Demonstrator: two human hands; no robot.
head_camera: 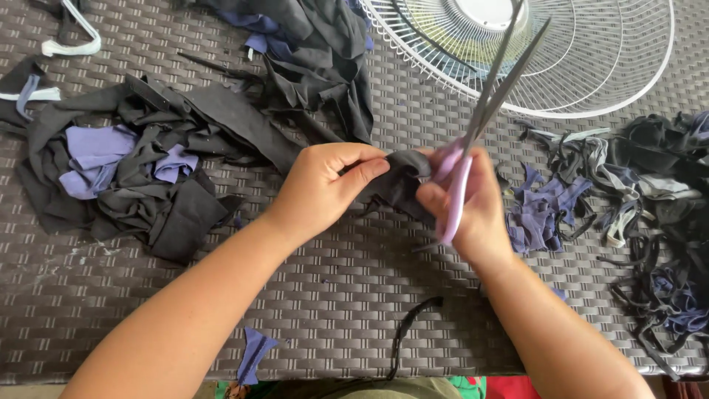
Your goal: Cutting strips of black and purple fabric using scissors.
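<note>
Black cloth is what I have between both hands: a small dark fabric piece (399, 181) held above the middle of the woven table (332, 288). My left hand (321, 188) is closed on its left edge, thumb pressed over the curled fingers, pinching the cloth tight. My right hand (473, 207) is wrapped around the lilac handles of the scissors (480, 118), fingers through the loops; the long grey blades point up and away, blurred, only slightly parted near the tips as far as I can tell. The right hand's lower fingers also touch the fabric piece.

I see nothing on the table that holds things. Everything lies loose on the weave: a heap of black and lilac scraps (140, 170) to my left, another dark pile (310, 44) at the top, and a tangle of cut strips (650, 214) in black, grey and purple to my right. A white wire fan grille (591, 74) lies flat at the upper right, with nothing resting in it. Near the front edge lie one purple offcut (255, 355) and one thin black strip (410, 329).
</note>
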